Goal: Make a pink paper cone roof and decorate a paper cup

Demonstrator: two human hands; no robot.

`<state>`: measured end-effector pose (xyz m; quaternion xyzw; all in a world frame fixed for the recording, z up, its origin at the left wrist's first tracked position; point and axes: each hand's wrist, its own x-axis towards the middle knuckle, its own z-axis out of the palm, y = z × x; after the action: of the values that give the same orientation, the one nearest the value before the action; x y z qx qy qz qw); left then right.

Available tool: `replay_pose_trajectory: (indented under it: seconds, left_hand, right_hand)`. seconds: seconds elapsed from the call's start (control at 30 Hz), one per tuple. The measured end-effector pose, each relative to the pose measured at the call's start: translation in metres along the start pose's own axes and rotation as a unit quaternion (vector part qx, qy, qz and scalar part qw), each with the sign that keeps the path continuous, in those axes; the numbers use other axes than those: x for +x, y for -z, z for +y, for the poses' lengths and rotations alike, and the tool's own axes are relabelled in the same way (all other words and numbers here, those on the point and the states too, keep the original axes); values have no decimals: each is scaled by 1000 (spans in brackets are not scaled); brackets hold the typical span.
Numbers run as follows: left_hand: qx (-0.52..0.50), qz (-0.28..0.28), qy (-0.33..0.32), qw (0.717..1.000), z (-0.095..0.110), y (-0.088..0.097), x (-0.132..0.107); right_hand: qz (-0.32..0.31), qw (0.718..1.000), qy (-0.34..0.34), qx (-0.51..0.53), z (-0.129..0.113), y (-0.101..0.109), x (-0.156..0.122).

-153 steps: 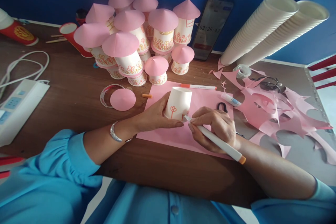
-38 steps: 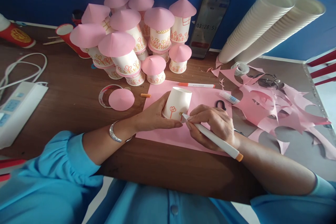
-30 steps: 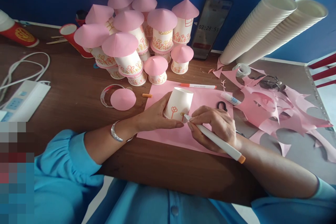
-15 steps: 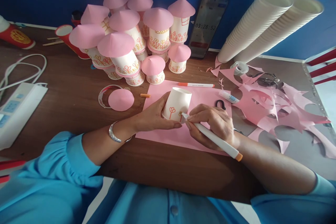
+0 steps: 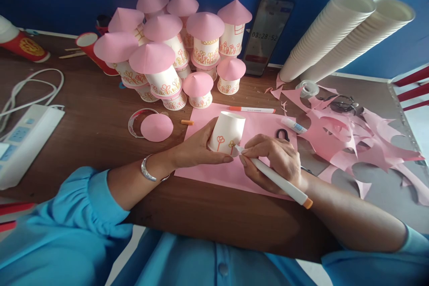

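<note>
My left hand (image 5: pixel 204 145) is wrapped round a white paper cup (image 5: pixel 228 127), which leans slightly over a pink sheet of paper (image 5: pixel 201 167). Two flowers are drawn low on the cup's side, an orange-red one and a yellowish one. My right hand (image 5: pixel 275 161) grips a white marker (image 5: pixel 279 181) with an orange end, its tip at the cup beside the yellowish flower. Just left of the sheet lies an orange marker cap (image 5: pixel 187 122). Another marker (image 5: pixel 252 110) rests along the sheet's far edge, near a glue stick (image 5: pixel 293 124) and a black scissor handle (image 5: pixel 282 135).
Several decorated cup towers with pink cone roofs (image 5: pixel 152 58) stand at the back. A phone (image 5: pixel 268 35) leans on the blue wall beside two tall cup stacks (image 5: pixel 326 35). Pink paper scraps (image 5: pixel 335 132) cover the right side. A power strip (image 5: pixel 30 143) lies left; a pink cone (image 5: pixel 157 127) sits nearer.
The yellowish flower on the cup shows more drawn petals, and the marker tip has shifted slightly right of it. The whole view has moved a little; both hands keep their holds.
</note>
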<state>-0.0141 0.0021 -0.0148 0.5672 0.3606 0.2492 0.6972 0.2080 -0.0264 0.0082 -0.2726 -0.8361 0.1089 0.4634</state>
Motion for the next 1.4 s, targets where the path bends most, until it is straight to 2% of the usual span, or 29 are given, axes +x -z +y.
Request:
replay_pose_trajectory:
  seconds: [0.7, 1.17, 1.4]
  left_hand:
    - [-67, -7, -1, 998, 1, -1, -1]
    - [-49, -6, -6, 999, 3, -1, 1]
    - [-74, -10, -7, 997, 0, -1, 0]
  right_hand:
    - [6, 1000, -18, -22, 1, -1, -4]
    - [1, 1000, -11, 1, -1, -3, -2]
    - [-1, 1000, -18, -5, -2, -1, -2]
